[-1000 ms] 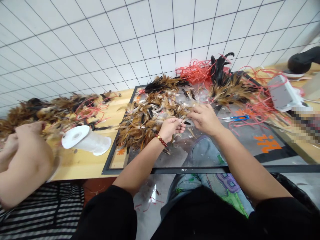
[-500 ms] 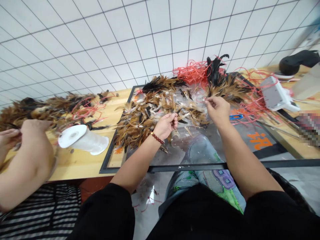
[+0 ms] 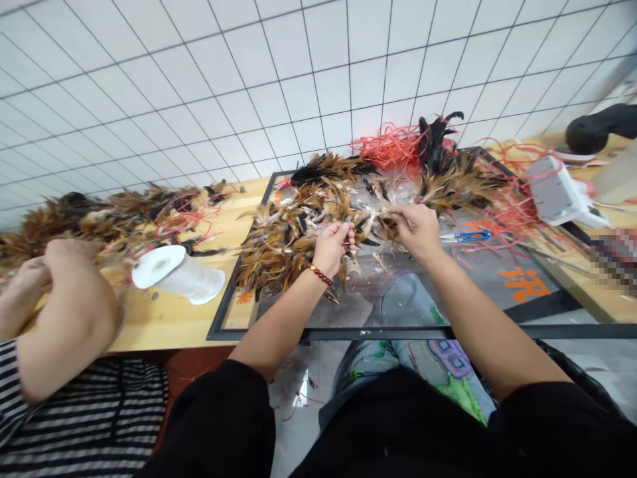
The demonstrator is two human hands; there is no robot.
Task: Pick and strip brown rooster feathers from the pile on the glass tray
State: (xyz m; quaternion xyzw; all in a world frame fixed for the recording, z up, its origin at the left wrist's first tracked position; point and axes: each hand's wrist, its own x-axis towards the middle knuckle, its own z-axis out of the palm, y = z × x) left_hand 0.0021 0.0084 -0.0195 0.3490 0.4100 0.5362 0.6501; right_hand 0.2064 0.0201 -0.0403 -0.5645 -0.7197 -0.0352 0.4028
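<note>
A large heap of loose brown and black feathers (image 3: 279, 255) covers the left part of a black-framed clear panel (image 3: 398, 332). My left hand (image 3: 333, 249), with a beaded bracelet at the wrist, is over the heap's right edge. Its thumb and fingers are closed together, and whatever they hold is too small to make out. To the right, my right hand (image 3: 418, 229) pinches with thumb and forefinger among a smaller group of feathers (image 3: 385, 229). What is between those fingertips is not clear. Blue-handled thread snips (image 3: 468, 236) lie right of this hand.
Behind are tied feather bundles (image 3: 333, 167), a feather bunch (image 3: 460, 182) and tangled red plastic string (image 3: 393, 146). A white spool (image 3: 179, 273) stands left of the panel. A co-worker's arms (image 3: 74, 292) reach in at far left. A white device (image 3: 560, 192) sits at right.
My right hand has moved left and slightly down, closer to my left hand, uncovering the snips. The left hand stays nearly in place over the feathers. The view has shifted a little.
</note>
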